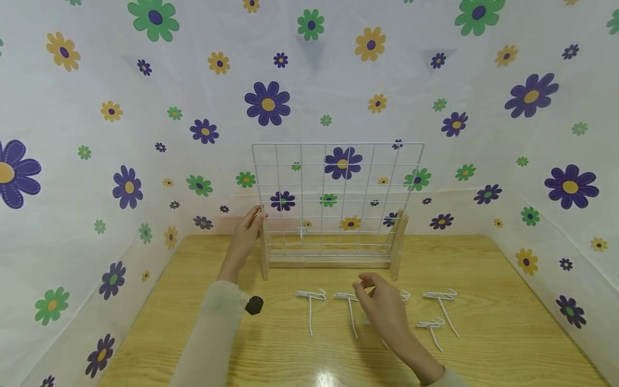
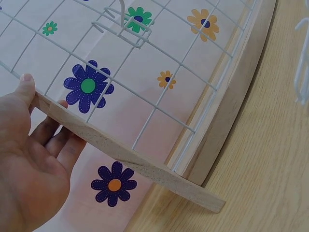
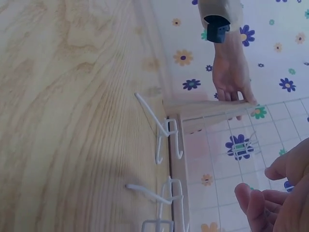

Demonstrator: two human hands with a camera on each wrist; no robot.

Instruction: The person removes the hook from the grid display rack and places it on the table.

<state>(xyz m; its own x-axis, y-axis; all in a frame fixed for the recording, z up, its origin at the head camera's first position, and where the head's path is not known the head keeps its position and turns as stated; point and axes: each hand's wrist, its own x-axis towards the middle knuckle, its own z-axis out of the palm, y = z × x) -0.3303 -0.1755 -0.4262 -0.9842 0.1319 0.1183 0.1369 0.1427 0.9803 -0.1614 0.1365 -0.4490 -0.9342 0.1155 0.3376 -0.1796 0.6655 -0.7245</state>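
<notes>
A white wire grid rack (image 1: 338, 144) stands upright between two wooden posts. My left hand (image 1: 245, 236) grips the top of the left wooden post (image 2: 120, 154), thumb on the near side and fingers behind it. One white wire hook (image 1: 302, 231) hangs on the grid, low and left of centre. My right hand (image 1: 384, 312), with its fingers loosely bent and nothing in them, is over the row of loose hooks in front of the rack. Among these are a left hook (image 1: 310, 314), a second hook (image 1: 352, 317) beside the hand, and others partly hidden beneath it.
On the right of the wooden table (image 1: 508, 328) lie a larger hook (image 1: 446, 309) and a smaller hook (image 1: 430, 325). A wooden crossbar (image 1: 329, 264) joins the posts at the bottom. Flower-patterned sheets (image 1: 338, 70) surround the table at the back and sides.
</notes>
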